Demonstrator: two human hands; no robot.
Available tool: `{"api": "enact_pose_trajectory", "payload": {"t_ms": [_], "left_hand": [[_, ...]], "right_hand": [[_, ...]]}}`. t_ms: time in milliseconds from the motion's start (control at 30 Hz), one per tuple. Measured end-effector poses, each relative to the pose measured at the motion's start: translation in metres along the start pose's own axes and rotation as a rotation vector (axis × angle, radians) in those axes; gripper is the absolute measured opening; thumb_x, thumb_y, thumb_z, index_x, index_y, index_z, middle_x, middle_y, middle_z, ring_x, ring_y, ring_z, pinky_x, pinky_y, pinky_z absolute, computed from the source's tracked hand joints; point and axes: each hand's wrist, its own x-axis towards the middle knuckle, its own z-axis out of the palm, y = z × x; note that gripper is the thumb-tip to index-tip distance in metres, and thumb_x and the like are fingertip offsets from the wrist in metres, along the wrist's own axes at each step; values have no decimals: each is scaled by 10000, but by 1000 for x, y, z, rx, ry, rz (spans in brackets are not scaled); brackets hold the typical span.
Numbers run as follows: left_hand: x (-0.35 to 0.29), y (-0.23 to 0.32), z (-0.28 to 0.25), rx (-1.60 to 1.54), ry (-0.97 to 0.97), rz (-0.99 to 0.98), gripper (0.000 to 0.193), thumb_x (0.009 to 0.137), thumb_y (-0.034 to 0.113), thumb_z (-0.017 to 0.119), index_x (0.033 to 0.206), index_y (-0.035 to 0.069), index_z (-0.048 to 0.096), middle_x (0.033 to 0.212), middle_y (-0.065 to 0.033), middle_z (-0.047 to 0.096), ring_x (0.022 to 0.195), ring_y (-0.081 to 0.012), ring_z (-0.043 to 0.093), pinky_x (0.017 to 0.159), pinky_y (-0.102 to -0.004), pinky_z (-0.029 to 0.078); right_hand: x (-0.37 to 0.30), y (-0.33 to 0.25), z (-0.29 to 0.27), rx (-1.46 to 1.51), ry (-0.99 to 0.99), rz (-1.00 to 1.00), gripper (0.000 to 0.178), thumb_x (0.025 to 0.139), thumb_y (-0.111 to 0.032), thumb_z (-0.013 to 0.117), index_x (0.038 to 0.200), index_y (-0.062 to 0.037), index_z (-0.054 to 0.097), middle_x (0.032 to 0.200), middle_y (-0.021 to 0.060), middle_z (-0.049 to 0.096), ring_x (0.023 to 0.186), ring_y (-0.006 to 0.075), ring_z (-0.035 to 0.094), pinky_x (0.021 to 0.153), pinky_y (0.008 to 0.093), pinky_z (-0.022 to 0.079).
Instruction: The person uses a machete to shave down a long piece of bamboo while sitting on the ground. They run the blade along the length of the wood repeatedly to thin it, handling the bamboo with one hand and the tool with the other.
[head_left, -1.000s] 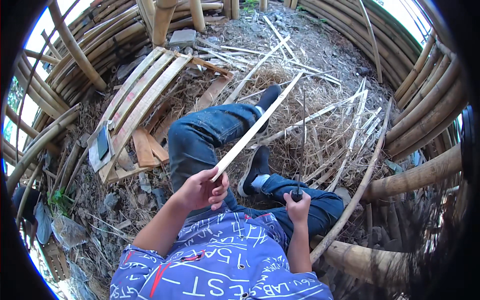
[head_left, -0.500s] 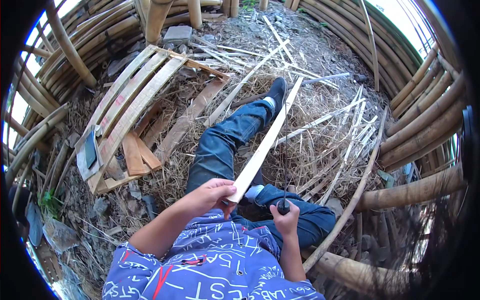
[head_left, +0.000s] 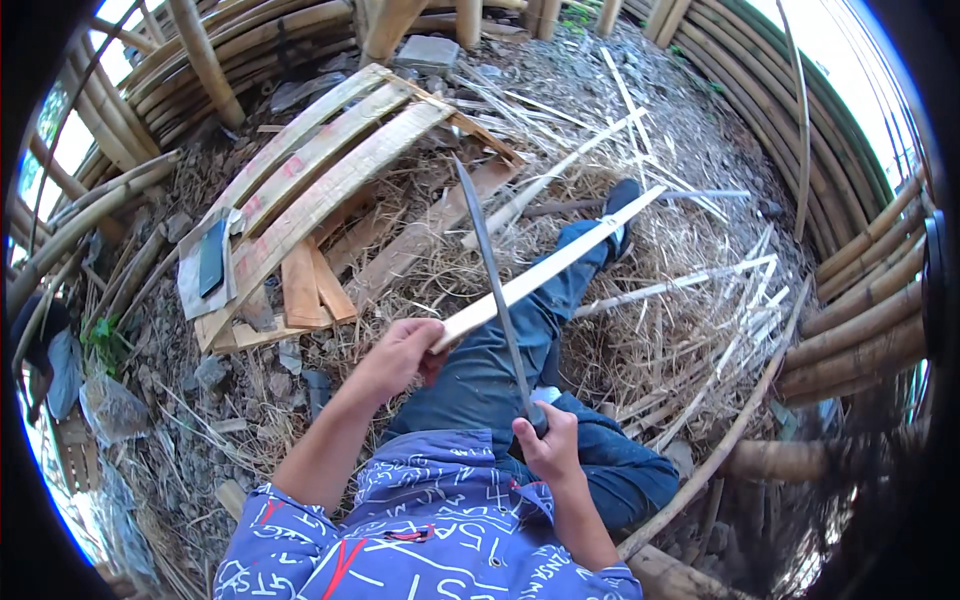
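My left hand (head_left: 405, 358) is closed around the near end of a long pale bamboo strip (head_left: 562, 262). The strip slopes up to the right over my outstretched leg, its far end by my shoe. In my right hand (head_left: 552, 447) is the dark handle of a long knife (head_left: 483, 236). Its narrow blade points forward and slightly left and crosses above the strip in this view. Whether the blade touches the strip, I cannot tell.
On the left lies a slatted wooden panel (head_left: 330, 150) with a dark phone (head_left: 212, 257) on it. Loose pale strips (head_left: 680, 283) and dry shavings (head_left: 650, 330) litter the ground. Bamboo poles (head_left: 870, 320) stand stacked at the right, and a thin pole (head_left: 735, 432) slants beside my bent knee.
The knife has swung from pointing straight ahead to lying across the strip, tip to the left. The strip now tilts further right, and my left hand is shifted left and up. The view has turned.
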Motion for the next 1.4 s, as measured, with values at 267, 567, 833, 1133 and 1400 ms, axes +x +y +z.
{"api": "enact_pose_trajectory", "payload": {"t_ms": [267,567,833,1133,1400], "left_hand": [[-15,-1,11,-286,19,-35,365,1005,326,448,739,82,503,571,47,386,483,-74,381,461,-243,346],[-19,-9,23,-766,-251,-243,401,1006,332,413,661,145,330,493,54,235,415,-78,232,406,-267,199],[-21,-13,32,-406,-150,-193,391,1003,294,386,646,146,324,493,49,254,427,-91,218,439,-272,202],[-25,-11,48,-134,-188,-116,385,995,276,399,647,115,354,498,40,288,435,-73,227,423,-266,179],[-24,-12,51,-189,-187,-125,394,997,288,402,651,103,368,502,35,304,441,-67,241,421,-254,186]], "right_hand": [[44,-23,28,-10,-70,-46,437,778,-405,754,703,-11,579,521,131,558,462,288,581,466,355,424],[46,-15,14,-226,-66,-8,274,708,-234,751,684,-16,586,578,168,592,595,373,622,527,397,480],[49,-7,-11,-250,-107,54,220,629,-203,737,736,-36,642,632,175,618,650,372,636,615,415,511],[37,22,-31,-484,-33,81,240,622,-244,743,765,-63,676,690,175,649,684,370,646,656,443,524],[35,19,-44,-520,-6,101,230,626,-244,733,782,-80,689,675,170,647,682,371,645,650,443,525]]}}
